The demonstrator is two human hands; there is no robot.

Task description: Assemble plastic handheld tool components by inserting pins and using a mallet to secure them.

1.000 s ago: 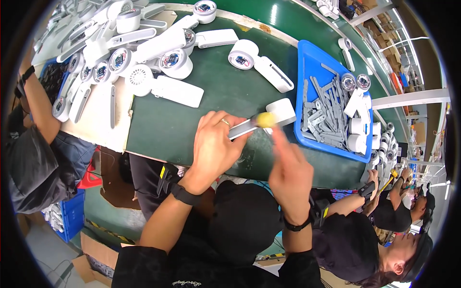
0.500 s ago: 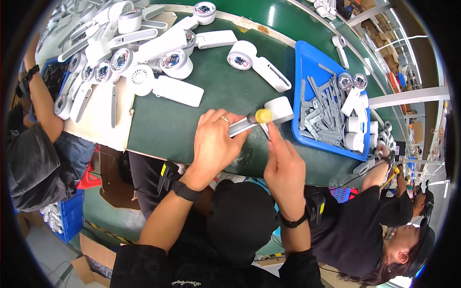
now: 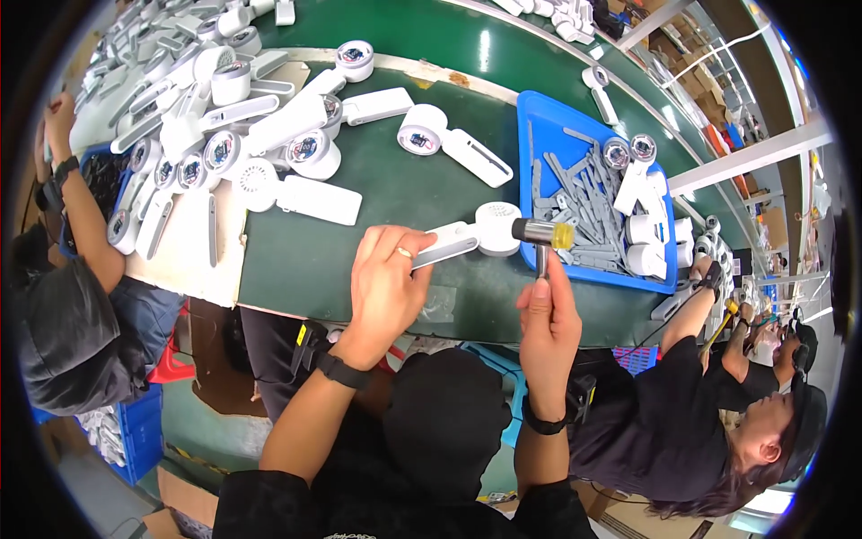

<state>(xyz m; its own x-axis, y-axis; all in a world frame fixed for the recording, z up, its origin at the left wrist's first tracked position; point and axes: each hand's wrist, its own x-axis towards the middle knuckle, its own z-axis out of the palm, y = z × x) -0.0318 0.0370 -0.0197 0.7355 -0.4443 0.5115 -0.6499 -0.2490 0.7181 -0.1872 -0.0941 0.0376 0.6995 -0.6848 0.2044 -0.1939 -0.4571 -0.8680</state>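
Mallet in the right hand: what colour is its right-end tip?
The mallet tip is yellow; it shows best in the head view.

One held mallet [image 3: 544, 234], one held fan [image 3: 456, 240], one tray [image 3: 542, 115]

A green bench [image 3: 305, 260] spans the middle, a pale rail [image 3: 431, 68] along its far edge; beyond, a glossy green surface [image 3: 395, 27] catches streaks of light. On the right, a white beam [image 3: 750, 156] slants before shelves [image 3: 696, 76] stacked with boxes. Near left, a red stool [image 3: 171, 359] and blue crate [image 3: 139, 445] stand on the floor [image 3: 211, 413], green bordered by striped tape [image 3: 199, 460], beside an open carton [image 3: 184, 494].
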